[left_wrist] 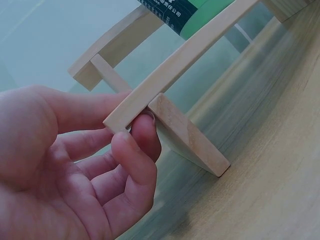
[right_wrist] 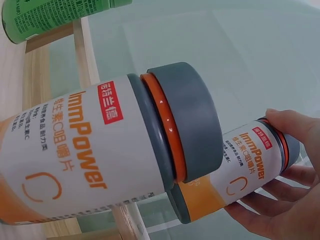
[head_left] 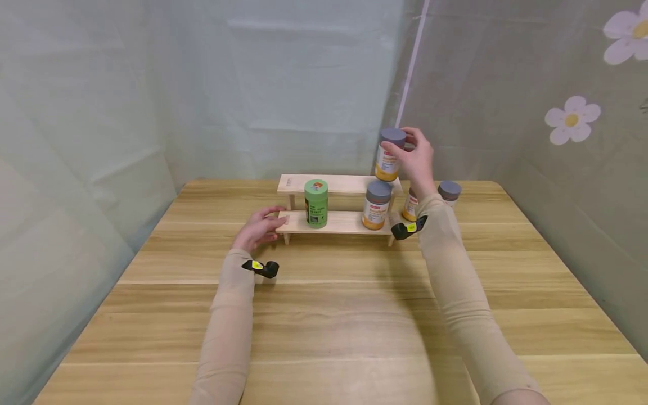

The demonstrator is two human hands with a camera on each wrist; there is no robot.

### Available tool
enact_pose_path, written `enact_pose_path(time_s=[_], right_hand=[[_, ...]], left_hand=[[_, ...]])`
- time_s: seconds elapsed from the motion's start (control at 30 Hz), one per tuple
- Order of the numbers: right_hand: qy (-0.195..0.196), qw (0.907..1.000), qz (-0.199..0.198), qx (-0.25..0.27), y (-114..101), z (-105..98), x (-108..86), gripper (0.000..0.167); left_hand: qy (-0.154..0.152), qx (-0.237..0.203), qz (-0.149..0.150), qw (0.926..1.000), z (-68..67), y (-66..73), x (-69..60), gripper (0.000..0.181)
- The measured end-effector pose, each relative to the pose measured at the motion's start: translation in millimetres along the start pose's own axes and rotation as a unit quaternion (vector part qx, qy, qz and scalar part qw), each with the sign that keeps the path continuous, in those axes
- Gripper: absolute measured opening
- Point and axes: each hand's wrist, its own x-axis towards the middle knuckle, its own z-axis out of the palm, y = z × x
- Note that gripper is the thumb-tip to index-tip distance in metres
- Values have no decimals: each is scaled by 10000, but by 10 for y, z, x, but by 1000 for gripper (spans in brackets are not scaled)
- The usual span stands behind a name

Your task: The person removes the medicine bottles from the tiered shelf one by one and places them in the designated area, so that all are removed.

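A small two-tier wooden rack [head_left: 344, 221] stands toward the back of the table. At its left end, my left hand [head_left: 260, 227] grips the lower shelf board [left_wrist: 165, 75] between thumb and fingers. My right hand [head_left: 419, 160] holds a white-and-orange vitamin bottle [head_left: 388, 156] with a grey lid by its upper part, upright at the right end of the top shelf; whether its base touches the board I cannot tell. On the lower shelf are a green bottle [head_left: 316, 205] at the left and another vitamin bottle [head_left: 377, 206] at the right, which looms large in the right wrist view.
Two more grey-lidded bottles, one [head_left: 449, 191] partly behind the right wrist and one [head_left: 410, 205] behind the rack's right end, stand on the wooden table [head_left: 324, 326]. A pale curtain [head_left: 283, 84] hangs behind the table.
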Motion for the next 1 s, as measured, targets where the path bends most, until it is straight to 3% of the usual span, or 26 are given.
enact_pose_path(time_s=[0.33, 1.0], right_hand=[[-20, 9999, 40, 117, 2, -37, -65, 59], [159, 9997, 138, 145, 181, -246, -139, 57]], left_hand=[[196, 118, 152, 9996, -32, -137, 140, 55], [188, 94, 180, 9996, -43, -179, 138, 52]])
